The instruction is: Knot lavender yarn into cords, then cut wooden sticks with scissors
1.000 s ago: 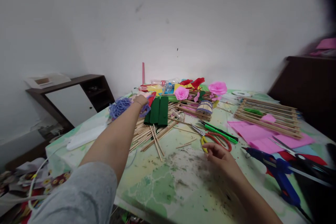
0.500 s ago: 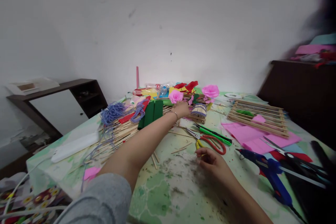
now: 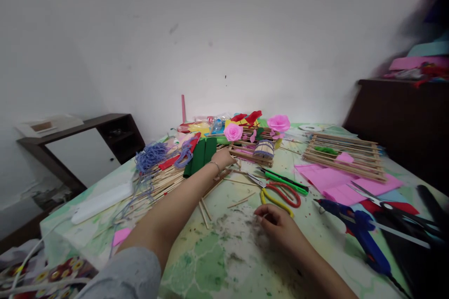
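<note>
My left hand (image 3: 223,160) is stretched over the middle of the table, beside thin wooden sticks (image 3: 206,212) and the folded dark green paper (image 3: 199,156). Its fingers bend downward at small stick pieces, and whatever lies between them is hidden. Nearer to me, my right hand (image 3: 275,222) hovers loosely curled, with a gap between thumb and fingers and nothing visible in it. Just beyond it lie scissors (image 3: 286,195) with red and yellow handles and a green utility knife (image 3: 287,181). A small woven stick piece with purple edging (image 3: 264,148) rests farther back on a stick frame.
Pink paper flowers (image 3: 233,132) and red paper shapes stand at the back. To the right are a slatted stick frame (image 3: 345,156), pink paper (image 3: 333,184), a blue glue gun (image 3: 361,231) and black scissors (image 3: 396,212). Purple yarn (image 3: 150,156) and a white power strip (image 3: 101,202) lie left.
My left hand has drawn back from near the pink flower and the woven piece, toward me and to the left. My right hand has shifted slightly nearer, uncovering more of the yellow scissor handle.
</note>
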`<state>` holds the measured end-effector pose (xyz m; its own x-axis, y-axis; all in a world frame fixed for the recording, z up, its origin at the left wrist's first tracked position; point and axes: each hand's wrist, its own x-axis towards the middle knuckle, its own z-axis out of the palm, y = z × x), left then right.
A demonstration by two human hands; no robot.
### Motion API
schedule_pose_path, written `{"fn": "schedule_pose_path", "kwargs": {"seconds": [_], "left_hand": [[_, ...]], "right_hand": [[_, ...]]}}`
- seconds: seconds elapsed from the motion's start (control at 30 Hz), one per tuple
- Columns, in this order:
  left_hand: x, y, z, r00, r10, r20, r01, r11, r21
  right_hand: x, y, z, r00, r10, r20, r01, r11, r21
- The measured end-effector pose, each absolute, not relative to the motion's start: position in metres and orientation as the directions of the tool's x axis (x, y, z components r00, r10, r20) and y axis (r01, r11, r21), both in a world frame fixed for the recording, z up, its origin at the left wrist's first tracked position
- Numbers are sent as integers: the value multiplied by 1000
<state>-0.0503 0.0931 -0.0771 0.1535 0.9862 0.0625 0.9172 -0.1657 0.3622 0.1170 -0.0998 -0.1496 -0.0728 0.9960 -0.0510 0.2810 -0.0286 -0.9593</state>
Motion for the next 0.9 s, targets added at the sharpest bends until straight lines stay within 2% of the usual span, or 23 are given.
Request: {"fn": "schedule_pose_path", "kwargs": {"seconds": [0.17,0.3,0.33,0.4,0.5,0.53,0.63,0.77,0.9], "left_hand": [[-56,71,-55,167,970,177,748,-241,619],[-68,-1,-50,166,953,254,529,-303,793],[-71,-27,-57,152,958,244,314,-281,907],[-75,-78,-82,177,975,132,16,-137,990],[-79,-138,-127,226,972,-64,-144,98,985],[-79,-150,-139,218,972,-83,-189,125,974],[-82,-161,-158,271,960,-77,-225,141,964],[-87,-151,-155,350,936,-21,-79,52,996],[-89,-147,-153,495,866,-62,-40,94,995]], "right_hand": [[122,-96,-152,-63,998,-11,266,6,-964],[124,-96,-156,-7,1000,1,291,4,-957],[126,-96,-157,11,1000,23,311,19,-950],[129,-96,-158,30,996,88,377,70,-924],[132,-96,-157,-8,987,163,488,146,-861],[132,-97,-157,-27,984,179,513,167,-842],[128,-98,-157,-113,969,220,568,245,-786],[122,-96,-155,-179,947,266,640,318,-700],[115,-78,-140,-178,944,277,736,314,-599]]}}
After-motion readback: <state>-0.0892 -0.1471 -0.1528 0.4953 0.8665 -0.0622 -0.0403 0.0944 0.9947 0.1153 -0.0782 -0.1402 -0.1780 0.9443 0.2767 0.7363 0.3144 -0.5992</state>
